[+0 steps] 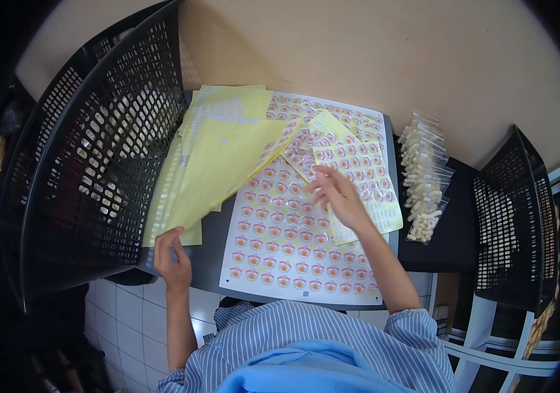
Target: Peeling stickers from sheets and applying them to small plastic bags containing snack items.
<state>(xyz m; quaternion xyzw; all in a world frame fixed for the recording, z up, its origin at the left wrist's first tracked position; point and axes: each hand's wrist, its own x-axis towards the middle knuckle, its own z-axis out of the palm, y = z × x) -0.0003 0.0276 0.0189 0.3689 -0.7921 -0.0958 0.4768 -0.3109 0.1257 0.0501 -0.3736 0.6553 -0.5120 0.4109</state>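
My left hand (pixel 172 256) pinches the lower corner of a large yellow backing sheet (pixel 230 162). That sheet rises in a bend, and its far right edge carries a row of round stickers. Over the table, my right hand (pixel 336 196) hovers with its fingers spread and nothing visible in them. Below it lies a large white sheet of round printed stickers (pixel 284 250), many with an orange centre. Two smaller yellow-backed sticker sheets overlap on top: the nearer sheet (pixel 380 209) partly sits under my right forearm, and the other sheet (pixel 329 123) is tilted behind it.
More yellow sheets (pixel 235 93) lie at the back left. A tall black perforated plastic basket (pixel 108 123) stands left, holding packets. At right, clear plastic bags of pale pieces (pixel 425 186) overlap in a row on a black surface (pixel 449 236). Another black basket (pixel 513 221) stands beyond.
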